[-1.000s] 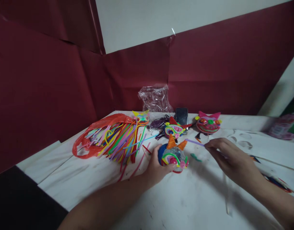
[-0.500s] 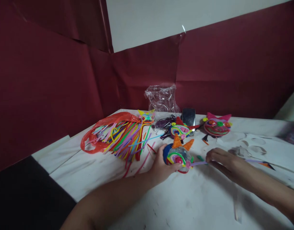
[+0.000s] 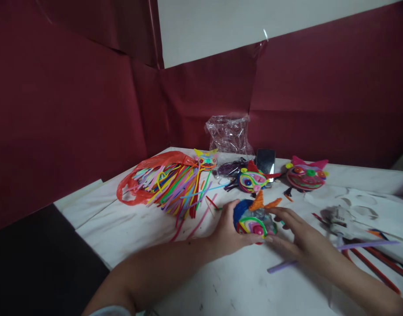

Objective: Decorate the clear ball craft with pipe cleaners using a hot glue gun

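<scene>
Left fingers (image 3: 230, 208) grip the colorful head (image 3: 253, 220), right fingers (image 3: 284, 213) pinching its other side. Looks like two-handed adjusting; next move needs gentle pressure, imo.

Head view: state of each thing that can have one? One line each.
Orange-eared figure: gripped in left hand, one ear upright, one slanted
Right hand: thumb and fingers at the figure's side; grip unclear
Purple strip: middle hidden; held or loose unclear
Red bag: open
Coloured strips: heaped, fanned out
Phone: screen dark, with glare
Clear wrapper: crumpled
Red-eared figure: one ear upright, one sideways
Pink-eared figure: ears up
</scene>
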Tool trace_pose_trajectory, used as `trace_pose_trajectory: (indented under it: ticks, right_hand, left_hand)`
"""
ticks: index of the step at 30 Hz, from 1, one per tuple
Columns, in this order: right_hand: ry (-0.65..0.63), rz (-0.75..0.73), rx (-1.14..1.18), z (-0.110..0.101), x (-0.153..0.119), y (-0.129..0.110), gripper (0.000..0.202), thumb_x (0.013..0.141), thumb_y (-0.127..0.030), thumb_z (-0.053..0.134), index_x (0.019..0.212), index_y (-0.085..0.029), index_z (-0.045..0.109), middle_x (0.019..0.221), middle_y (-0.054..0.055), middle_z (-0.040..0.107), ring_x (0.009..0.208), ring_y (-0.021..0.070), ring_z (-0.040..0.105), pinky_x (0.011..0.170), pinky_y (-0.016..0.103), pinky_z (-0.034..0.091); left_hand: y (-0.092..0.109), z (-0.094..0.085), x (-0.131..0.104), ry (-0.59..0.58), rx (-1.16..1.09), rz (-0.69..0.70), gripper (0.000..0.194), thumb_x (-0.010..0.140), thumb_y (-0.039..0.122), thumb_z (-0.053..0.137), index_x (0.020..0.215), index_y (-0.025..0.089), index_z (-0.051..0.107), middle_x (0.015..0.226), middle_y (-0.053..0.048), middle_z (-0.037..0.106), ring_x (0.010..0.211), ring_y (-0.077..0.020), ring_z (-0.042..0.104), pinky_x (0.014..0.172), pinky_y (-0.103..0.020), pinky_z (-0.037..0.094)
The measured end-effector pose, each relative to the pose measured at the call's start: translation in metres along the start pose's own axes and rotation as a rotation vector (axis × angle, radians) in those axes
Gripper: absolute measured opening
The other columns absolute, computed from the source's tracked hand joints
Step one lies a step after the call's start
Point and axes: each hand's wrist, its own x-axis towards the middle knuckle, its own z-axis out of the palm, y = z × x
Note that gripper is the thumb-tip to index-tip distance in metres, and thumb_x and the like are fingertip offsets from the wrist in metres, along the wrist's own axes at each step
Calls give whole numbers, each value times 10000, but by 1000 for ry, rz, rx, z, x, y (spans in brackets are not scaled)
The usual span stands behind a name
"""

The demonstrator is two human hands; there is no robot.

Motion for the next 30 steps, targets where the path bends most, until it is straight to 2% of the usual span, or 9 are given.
trace_pose_trajectory:
  ticks: [4,7,10,12,16,18,20,24,30]
  right_hand:
    - [-6,30,20,3,-1,-5,477,839,-480,572,1241,-231,503,1178,113,603,1001,261,638,797,365,561]
    - [-9,57,15,4,-1,-7,470,856,-471,539,1250,-217,497,1181,119,603,990,259,638,788,371,560]
    - [-9,67,13,6,0,-7,467,864,-445,528,1262,-203,486,1171,126,604,988,259,635,777,367,557]
    - [-8,68,24,7,0,-7,469,865,-425,531,1277,-207,477,1168,126,603,986,257,633,762,360,556]
    - [0,75,44,8,0,-8,465,872,-416,518,1287,-211,476,1177,125,599,994,258,628,759,360,553]
    - [-1,72,51,9,0,-7,458,873,-410,516,1287,-217,477,1184,121,597,993,254,631,775,364,551]
    - [5,67,61,10,0,-5,463,867,-399,528,1295,-230,475,1191,113,598,984,249,636,787,366,549]
    - [18,75,75,12,-1,-4,479,860,-386,540,1308,-230,478,1195,114,602,966,242,642,786,358,549]
    - [-13,95,64,11,-1,-5,491,877,-400,521,1328,-219,454,1178,117,597,945,237,642,766,351,551]
  left_hand:
    - [1,-6,-1,-34,179,116,772,693,347,742,1356,199,376,1393,-134,440,1280,-282,419,1089,-451,324]
    - [7,-10,5,74,255,142,477,893,348,477,1333,180,397,1375,-146,461,1288,-238,417,1084,-418,322]
    - [21,-20,23,166,517,130,423,925,316,387,1315,151,412,1327,-150,512,1238,-201,478,1020,-344,390]
    - [34,-37,40,122,914,110,452,897,293,437,1321,140,413,1322,-141,537,1224,-192,497,990,-309,408]
    - [55,-96,66,54,1175,53,368,763,317,625,1090,149,610,1182,-145,633,1187,-297,511,1017,-390,354]
    - [57,-124,67,81,1304,-26,398,741,347,649,1052,101,622,1121,-195,647,1156,-367,518,992,-465,349]
    - [53,-140,60,44,1397,-87,426,720,429,662,979,91,649,961,-195,688,1021,-375,589,897,-456,413]
    - [34,-136,44,-92,1506,-17,323,778,369,608,994,135,661,1006,-159,684,1021,-309,594,899,-381,412]
    - [19,-120,44,-246,1536,119,280,848,113,429,1005,108,662,1058,-182,664,1065,-285,561,987,-425,337]
